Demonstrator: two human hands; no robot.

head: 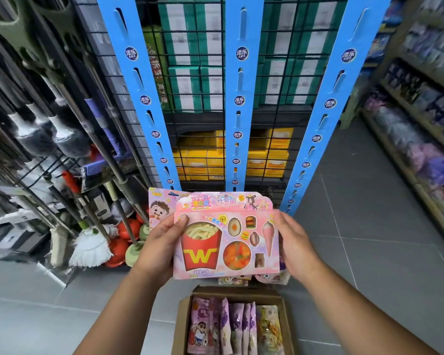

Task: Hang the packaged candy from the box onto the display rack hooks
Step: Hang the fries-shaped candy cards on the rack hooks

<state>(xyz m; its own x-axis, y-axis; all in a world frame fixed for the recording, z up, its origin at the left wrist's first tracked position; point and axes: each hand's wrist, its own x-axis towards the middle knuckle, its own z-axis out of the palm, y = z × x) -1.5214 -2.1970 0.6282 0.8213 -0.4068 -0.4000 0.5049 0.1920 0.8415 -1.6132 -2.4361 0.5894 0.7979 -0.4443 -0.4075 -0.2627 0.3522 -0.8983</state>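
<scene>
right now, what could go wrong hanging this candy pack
1. A second pack sits behind the pack in the left hand; freeing one could drop the other toward the box or floor.
2. The strip slots look narrow and the pack is wide, so it may miss or hang crooked with the right hand holding only its edge.

One head view, wide-angle, pitched forward-down; rack close ahead fills top, box directly below, bottom edge.
</scene>
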